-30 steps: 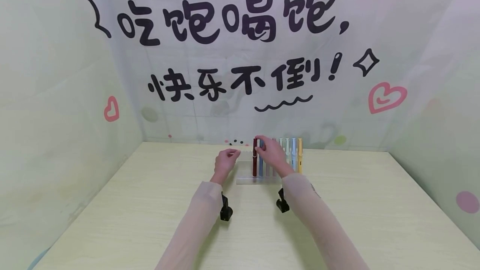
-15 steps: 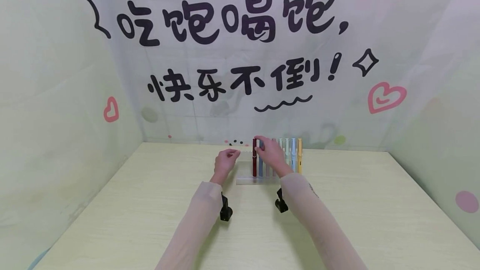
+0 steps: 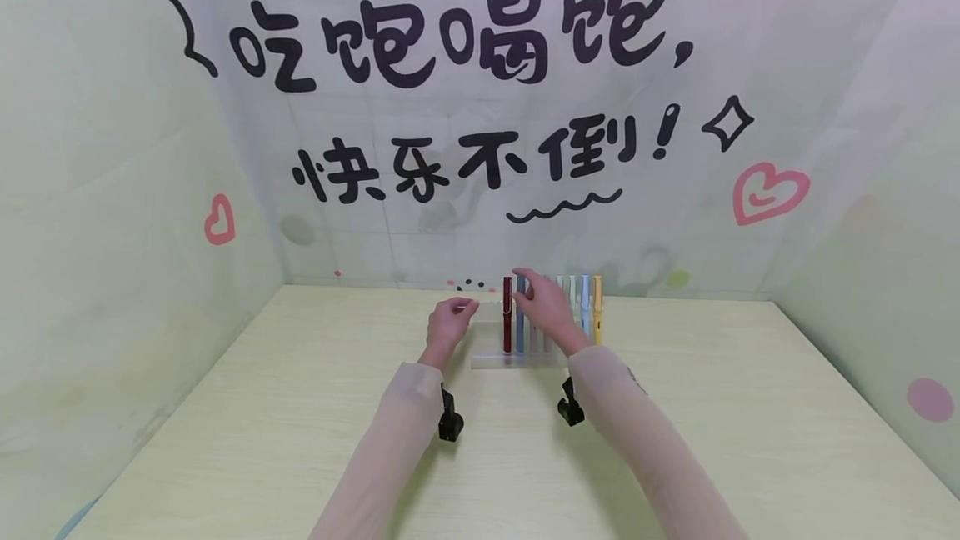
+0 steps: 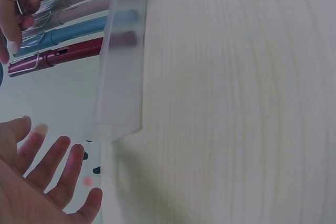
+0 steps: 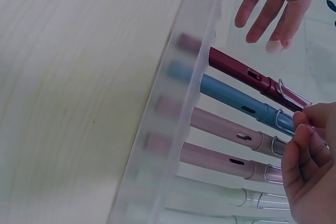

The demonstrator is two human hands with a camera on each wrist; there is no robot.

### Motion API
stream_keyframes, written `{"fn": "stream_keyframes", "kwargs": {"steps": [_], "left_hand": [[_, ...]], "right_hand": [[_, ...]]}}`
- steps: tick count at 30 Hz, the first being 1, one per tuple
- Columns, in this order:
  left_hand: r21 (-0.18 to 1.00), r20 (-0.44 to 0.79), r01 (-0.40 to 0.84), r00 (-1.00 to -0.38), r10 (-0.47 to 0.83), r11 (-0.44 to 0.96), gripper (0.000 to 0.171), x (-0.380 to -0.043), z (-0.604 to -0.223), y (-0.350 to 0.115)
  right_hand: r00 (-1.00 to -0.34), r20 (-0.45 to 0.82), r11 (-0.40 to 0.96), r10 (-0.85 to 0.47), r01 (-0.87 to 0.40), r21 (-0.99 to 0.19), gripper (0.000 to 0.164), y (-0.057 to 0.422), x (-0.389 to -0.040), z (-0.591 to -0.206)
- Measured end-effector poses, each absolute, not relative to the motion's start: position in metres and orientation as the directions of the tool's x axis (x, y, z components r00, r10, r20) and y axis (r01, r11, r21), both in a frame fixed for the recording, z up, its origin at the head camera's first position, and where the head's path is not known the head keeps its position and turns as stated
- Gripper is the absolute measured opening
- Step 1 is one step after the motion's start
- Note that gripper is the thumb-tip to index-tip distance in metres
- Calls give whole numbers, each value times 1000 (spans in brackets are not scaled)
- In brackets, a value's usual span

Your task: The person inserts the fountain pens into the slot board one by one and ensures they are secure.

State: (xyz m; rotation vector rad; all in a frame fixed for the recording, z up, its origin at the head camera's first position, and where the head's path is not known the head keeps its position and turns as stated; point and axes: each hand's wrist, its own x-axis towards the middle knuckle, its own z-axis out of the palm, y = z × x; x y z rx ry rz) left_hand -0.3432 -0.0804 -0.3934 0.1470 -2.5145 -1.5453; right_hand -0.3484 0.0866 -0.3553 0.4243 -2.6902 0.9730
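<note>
A clear pen stand (image 3: 487, 362) with a frosted front ledge (image 4: 122, 87) stands near the back wall. At its left end, my left hand (image 3: 450, 325) pinches the clear edge between thumb and forefinger, the other fingers spread. A dark red fountain pen (image 5: 236, 69) leans in the leftmost filled slot, with a blue fountain pen (image 5: 226, 95) beside it. My right hand (image 3: 551, 307) hovers at the caps of these two, thumb and forefinger slightly apart and apparently holding neither. It partly hides the mauve pens (image 5: 218, 160) in the head view.
Further right in the stand are pale green pens (image 5: 210, 190), a light blue pen (image 3: 586, 307) and a yellow pen (image 3: 597, 307). The wooden table (image 3: 495, 457) spreads in front. A printed cloth (image 3: 420, 248) hangs close behind. Black wrist cameras (image 3: 450, 423) hang under both sleeves.
My right hand has let go of the dark red pen and drawn slightly right, leaving a gap beside it. The pen stays upright in the stand. My left hand keeps its place.
</note>
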Motion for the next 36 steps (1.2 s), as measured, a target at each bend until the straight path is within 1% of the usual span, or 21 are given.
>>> {"fn": "stream_keyframes", "kwargs": {"steps": [10,16,23,27,29,31,34,36], "left_hand": [[900,103,18,-979,-174,436,30,-346,-394,-82],[899,86,1,-981,-175,438,30,-344,-393,-81],[884,65,-19,-984,-163,467,34,-342,-390,-83],[859,66,-23,-986,-155,511,42,-341,-389,-86],[826,86,-15,-985,-152,564,46,-340,-388,-89],[754,139,17,-981,-135,656,50,-341,-387,-94],[592,247,84,-966,-81,801,53,-339,-383,-103],[474,322,130,-946,-34,871,54,-338,-380,-111]], "right_hand": [[-893,389,662,-228,-435,-610,33,99,-339,-354],[-849,448,657,-279,-509,-556,25,122,-334,-360],[-850,449,670,-274,-504,-545,22,158,-325,-359],[-846,466,681,-257,-501,-534,21,180,-324,-358],[-845,476,685,-245,-498,-532,21,191,-322,-358],[-842,486,690,-236,-497,-526,21,201,-320,-356],[-837,505,705,-211,-488,-515,21,216,-314,-354],[-834,516,717,-197,-481,-505,22,226,-311,-352]]}}
